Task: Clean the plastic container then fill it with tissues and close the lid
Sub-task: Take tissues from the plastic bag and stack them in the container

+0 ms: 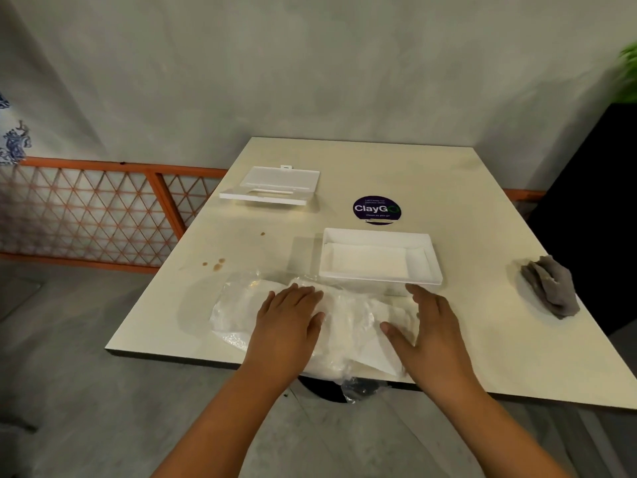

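Fingers of both my hands lie straight and flat, gripping nothing: left hand presses the plastic pack of tissues, right hand rests on its right end. Its long axis runs left to right along the counter edge. One open container sits just beyond, nearer my right hand. One lid lies far left; one grey cloth far right.

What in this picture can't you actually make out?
Head view only:
- Tissues: the count; the crinkled clear bag and both hands cover them.
- Sticker: small print too tiny to read.
- Plant: blurred, cut off by the right edge.
- Table base: hidden under the top.
- Container: white on white, so cleanliness can't be judged.
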